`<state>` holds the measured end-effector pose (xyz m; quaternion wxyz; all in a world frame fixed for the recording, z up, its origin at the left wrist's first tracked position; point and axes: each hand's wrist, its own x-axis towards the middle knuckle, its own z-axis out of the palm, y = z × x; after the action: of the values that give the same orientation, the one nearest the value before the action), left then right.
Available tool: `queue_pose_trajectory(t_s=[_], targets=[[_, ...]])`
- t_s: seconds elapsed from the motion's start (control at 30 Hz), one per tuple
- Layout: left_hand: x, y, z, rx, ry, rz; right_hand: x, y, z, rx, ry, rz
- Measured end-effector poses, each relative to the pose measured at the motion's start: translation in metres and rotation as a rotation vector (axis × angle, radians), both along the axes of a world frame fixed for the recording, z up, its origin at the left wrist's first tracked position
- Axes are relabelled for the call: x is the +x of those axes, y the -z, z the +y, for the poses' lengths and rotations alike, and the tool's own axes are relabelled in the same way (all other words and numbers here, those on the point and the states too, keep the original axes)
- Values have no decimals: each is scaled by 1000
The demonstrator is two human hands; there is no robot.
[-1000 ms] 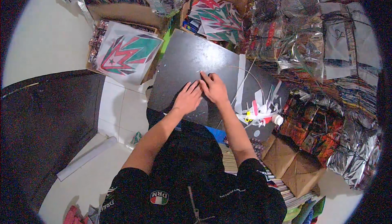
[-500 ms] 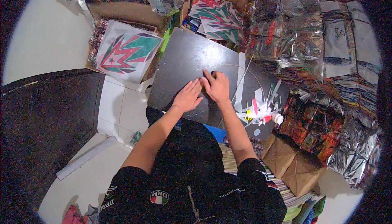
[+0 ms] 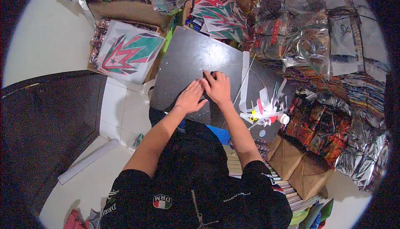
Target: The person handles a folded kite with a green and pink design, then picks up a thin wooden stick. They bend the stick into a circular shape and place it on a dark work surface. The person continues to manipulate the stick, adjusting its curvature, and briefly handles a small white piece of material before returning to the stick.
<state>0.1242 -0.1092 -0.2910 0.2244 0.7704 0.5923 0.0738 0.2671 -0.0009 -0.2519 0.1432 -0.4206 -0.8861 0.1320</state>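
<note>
Both hands are over a dark tabletop [image 3: 171, 70]. My left hand [image 3: 191, 97] lies palm down with its fingers stretched out and close together. Against its fingertips rests my right hand [image 3: 218, 89], also palm down, fingers apart and pointing away from me; its index finger reaches to the left. I cannot see anything held in either hand, though what lies under the palms is hidden. A thin curved strip [image 3: 262, 79] arcs over the table just beyond and right of the right hand. Nearby lies a thin straight stick [image 3: 246, 78] beside a white paper strip [image 3: 245, 68].
Yellow-handled scissors [image 3: 253, 115], white scraps [image 3: 265, 113] and a small white round container [image 3: 283, 119] crowd the table's right side. Printed sheets in green, red and white [image 3: 135, 54] top a box at left; more [image 3: 220, 18] stand behind. Plastic-wrapped bundles [image 3: 306, 41] are stacked right.
My right hand has shifted slightly left, its fingers still near the left hand's fingertips. My left hand has barely moved, and the things on the table look the same.
</note>
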Motion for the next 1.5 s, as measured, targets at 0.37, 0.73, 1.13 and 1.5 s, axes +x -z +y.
queue_pose_trajectory(t_s=[0.37, 0.73, 1.13, 1.5], targets=[[6, 1, 2, 47, -14, -35, 5, 0, 0, -9, 74, 21], [7, 3, 5, 66, -26, -70, 0, -2, -1, -38, 87, 62], [8, -1, 11, 58, -6, 1, 14, 9, 14, -22, 95, 47], [16, -1, 17, -25, -5, 6, 21, 4, 8, -39, -33, 74]])
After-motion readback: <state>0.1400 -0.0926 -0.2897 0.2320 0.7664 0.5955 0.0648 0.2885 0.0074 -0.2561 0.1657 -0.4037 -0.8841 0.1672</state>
